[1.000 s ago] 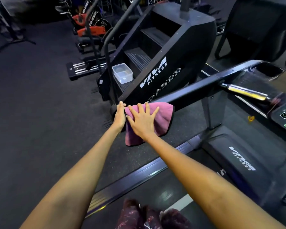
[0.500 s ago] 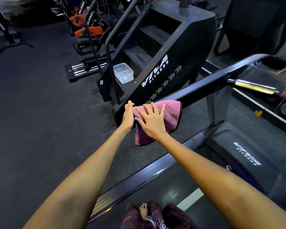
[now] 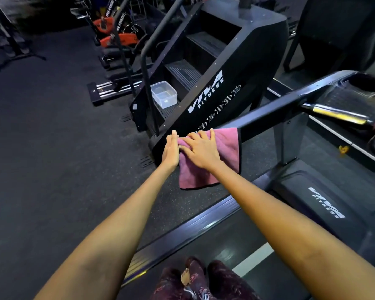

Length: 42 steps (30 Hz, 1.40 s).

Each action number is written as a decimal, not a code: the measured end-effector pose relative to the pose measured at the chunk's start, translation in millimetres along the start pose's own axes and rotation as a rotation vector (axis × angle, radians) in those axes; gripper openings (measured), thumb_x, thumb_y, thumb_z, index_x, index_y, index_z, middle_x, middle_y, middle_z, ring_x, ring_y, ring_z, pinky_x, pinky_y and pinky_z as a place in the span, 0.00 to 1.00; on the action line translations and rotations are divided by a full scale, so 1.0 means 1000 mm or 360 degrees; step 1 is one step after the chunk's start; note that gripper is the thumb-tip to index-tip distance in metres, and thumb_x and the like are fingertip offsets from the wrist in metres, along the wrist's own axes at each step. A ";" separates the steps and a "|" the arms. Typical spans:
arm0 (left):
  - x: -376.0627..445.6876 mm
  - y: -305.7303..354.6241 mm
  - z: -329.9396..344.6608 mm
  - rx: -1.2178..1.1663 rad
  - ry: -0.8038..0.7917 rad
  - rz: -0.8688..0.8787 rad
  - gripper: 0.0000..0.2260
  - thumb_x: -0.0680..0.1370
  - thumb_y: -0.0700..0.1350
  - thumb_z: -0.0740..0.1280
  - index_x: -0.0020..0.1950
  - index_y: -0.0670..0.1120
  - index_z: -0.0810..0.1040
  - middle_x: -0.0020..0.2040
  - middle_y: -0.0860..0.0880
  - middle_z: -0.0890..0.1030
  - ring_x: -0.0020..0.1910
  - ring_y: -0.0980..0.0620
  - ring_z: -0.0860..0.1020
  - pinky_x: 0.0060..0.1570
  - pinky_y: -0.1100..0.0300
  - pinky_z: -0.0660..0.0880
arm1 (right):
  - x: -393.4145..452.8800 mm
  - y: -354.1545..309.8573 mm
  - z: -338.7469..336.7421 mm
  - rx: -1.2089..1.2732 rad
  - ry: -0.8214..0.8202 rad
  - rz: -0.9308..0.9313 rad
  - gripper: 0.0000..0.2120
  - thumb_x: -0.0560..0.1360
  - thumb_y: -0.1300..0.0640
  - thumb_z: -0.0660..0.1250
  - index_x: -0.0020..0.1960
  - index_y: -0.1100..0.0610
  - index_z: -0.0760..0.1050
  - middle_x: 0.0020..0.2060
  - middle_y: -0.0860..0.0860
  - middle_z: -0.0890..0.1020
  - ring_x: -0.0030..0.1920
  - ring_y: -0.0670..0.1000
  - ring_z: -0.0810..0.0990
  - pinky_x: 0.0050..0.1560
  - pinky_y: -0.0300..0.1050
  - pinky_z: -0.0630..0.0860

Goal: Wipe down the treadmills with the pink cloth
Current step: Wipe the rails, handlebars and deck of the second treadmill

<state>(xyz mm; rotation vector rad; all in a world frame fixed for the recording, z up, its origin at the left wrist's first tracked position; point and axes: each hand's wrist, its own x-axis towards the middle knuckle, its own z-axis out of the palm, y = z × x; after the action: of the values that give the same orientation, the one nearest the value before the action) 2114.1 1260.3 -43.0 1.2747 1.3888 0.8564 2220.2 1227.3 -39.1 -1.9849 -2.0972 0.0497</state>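
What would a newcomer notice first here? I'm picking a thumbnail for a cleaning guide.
The pink cloth draped over the end of the treadmill's handrail, mid-frame, with the right hand flat on it and the left hand beside it. Behind stands a black stair machine with white VIVA FITNESS lettering, a clear tub on its lowest step.

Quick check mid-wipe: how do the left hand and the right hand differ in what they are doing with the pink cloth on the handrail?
The right hand lies palm down on top of the pink cloth, fingers spread; the left hand stands edge-on at the cloth's left border. The right hand covers much of the cloth; the left hand touches only its edge, at the end of the handrail. Both have straight fingers and sit side by side.
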 end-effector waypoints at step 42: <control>0.002 0.009 0.014 0.0963 0.0164 0.0202 0.26 0.80 0.63 0.44 0.49 0.45 0.70 0.47 0.43 0.78 0.52 0.41 0.75 0.47 0.53 0.64 | 0.012 0.071 -0.017 0.0032 -0.0108 -0.0008 0.19 0.79 0.42 0.52 0.69 0.43 0.67 0.67 0.45 0.71 0.68 0.52 0.63 0.70 0.57 0.48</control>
<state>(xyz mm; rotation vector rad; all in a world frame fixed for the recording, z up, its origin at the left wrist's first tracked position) 2130.0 1262.6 -37.9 1.8096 1.7391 0.6054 2292.7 1241.8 -34.3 -1.9929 -2.1345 0.1388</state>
